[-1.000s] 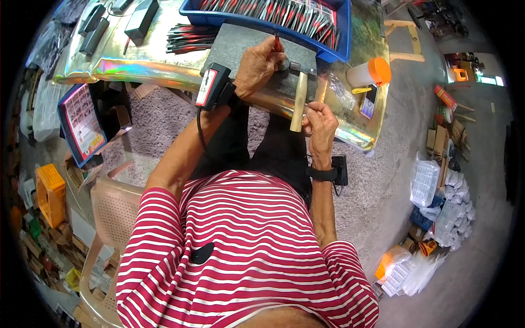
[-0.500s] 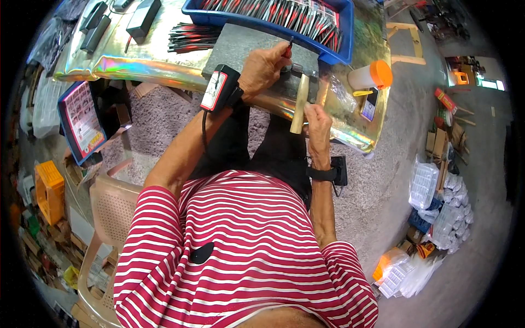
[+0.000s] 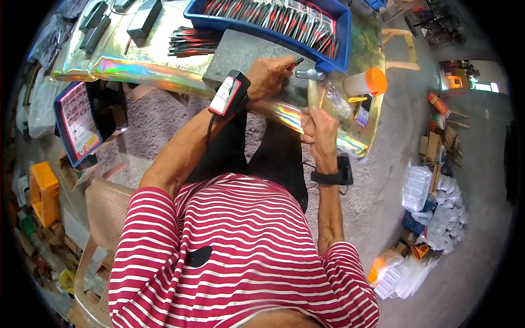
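My left hand (image 3: 266, 76) is closed, pinching a small slim red-and-black piece (image 3: 297, 63) over the right part of a flat grey block (image 3: 234, 53). Only the dark tip of that piece shows past the fingers. My right hand (image 3: 321, 130) is wrapped round the pale wooden handle of a hammer (image 3: 312, 94). Its metal head lies just right of the left fingertips, close to the block's right edge. Left of the block lies a pile of similar red-and-black pieces (image 3: 192, 42). A blue tray (image 3: 345, 34) behind the block holds many more in a row.
A jar with an orange lid (image 3: 375, 81), a clear plastic bag (image 3: 338, 101) and a phone (image 3: 363, 112) lie at the table's right. Black boxes (image 3: 144, 22) stand at the far left. A beige plastic chair (image 3: 106, 210) is at my left, bagged goods (image 3: 445, 210) on the floor right.
My right hand has closed round the hammer's handle, and the hammer has swung upright and to the right. My left hand has come slightly nearer me, still holding the piece.
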Demonstrator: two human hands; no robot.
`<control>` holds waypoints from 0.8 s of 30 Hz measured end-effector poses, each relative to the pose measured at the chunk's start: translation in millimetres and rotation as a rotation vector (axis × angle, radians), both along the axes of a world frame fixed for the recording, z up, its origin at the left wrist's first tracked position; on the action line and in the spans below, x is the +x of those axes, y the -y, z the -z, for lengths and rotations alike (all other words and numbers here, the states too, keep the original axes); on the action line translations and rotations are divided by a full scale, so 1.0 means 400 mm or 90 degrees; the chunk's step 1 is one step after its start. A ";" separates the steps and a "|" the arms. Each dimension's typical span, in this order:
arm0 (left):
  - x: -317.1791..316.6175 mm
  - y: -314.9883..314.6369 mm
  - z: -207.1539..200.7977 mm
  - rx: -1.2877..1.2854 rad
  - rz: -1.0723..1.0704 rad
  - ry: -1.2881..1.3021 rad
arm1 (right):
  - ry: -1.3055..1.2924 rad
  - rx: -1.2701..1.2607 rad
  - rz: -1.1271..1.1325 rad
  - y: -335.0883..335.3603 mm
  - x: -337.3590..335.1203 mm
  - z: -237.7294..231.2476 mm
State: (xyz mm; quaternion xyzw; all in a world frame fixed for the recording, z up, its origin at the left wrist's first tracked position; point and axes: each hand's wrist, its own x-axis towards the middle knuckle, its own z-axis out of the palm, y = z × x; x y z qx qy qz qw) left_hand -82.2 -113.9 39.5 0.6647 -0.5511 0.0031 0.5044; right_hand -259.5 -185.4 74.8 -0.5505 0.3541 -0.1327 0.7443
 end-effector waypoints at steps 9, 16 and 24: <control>-0.003 0.008 0.009 -0.008 0.001 0.012 | -0.059 -0.703 -0.066 -0.005 -0.007 -0.229; -0.009 0.005 0.003 -0.010 0.003 0.010 | 0.213 -0.822 0.151 -0.039 -0.015 -0.262; -0.008 0.000 0.013 0.009 -0.012 0.010 | -0.067 -0.912 -0.068 -0.030 0.012 -0.251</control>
